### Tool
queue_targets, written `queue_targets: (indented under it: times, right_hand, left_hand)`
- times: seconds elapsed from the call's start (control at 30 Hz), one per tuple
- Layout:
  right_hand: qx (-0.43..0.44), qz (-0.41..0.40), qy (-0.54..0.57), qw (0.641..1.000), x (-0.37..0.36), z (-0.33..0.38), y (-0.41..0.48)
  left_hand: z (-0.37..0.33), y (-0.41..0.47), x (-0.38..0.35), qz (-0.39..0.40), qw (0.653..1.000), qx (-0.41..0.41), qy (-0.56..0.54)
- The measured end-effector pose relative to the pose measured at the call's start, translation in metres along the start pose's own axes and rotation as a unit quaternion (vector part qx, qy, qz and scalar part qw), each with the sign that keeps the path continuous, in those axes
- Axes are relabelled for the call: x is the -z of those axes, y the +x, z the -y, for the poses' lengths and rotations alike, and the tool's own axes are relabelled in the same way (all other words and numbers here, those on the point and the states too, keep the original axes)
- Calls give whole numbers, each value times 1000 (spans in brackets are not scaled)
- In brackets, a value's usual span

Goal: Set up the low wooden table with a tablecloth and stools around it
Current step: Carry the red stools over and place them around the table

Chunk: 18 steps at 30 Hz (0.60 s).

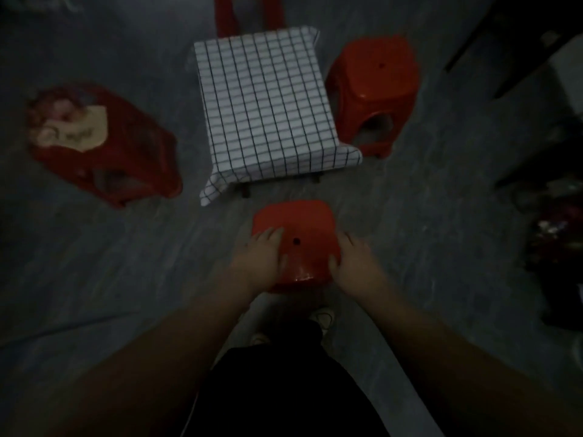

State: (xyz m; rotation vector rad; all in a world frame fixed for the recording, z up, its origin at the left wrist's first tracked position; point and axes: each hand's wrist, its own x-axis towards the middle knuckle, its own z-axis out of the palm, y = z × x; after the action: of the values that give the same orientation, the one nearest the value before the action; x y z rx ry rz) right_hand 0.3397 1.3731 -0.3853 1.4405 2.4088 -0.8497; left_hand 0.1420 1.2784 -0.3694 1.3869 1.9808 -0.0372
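Nearest stool (296,222) between hands — left hand (263,258), right hand (353,264) — pressed flat, apart.

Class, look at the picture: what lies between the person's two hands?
In the head view, the red plastic stool's seat, with its small dark centre hole, lies between the left hand and the right hand.

grey streaked floor (94,279) | dark furniture (520,42) top right | dim clutter (555,241) right edge, unclear
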Motion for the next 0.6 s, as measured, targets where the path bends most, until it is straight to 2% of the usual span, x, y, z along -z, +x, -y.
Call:
queue_targets:
  times: [0.1,0.23,0.4,0.5,0.6]
  right_hand:
    - [-34,19,48,998,-40,-28,27]
    - [-48,19,92,994,-113,-74,71]
    - [-53,11,143,988,-201,-129,121]
    - [-60,1,177,982,-232,-136,129]
    - [-65,-14,197,978,-244,-135,126]
  left_hand:
    - [15,30,-49,-9,998,38,-48]
    - [50,73,-134,-46,983,134,-118]
    - [100,120,-229,-86,933,228,-264]
    - [112,123,-263,-116,913,219,-325]
    - [105,119,-276,-150,906,212,-333]
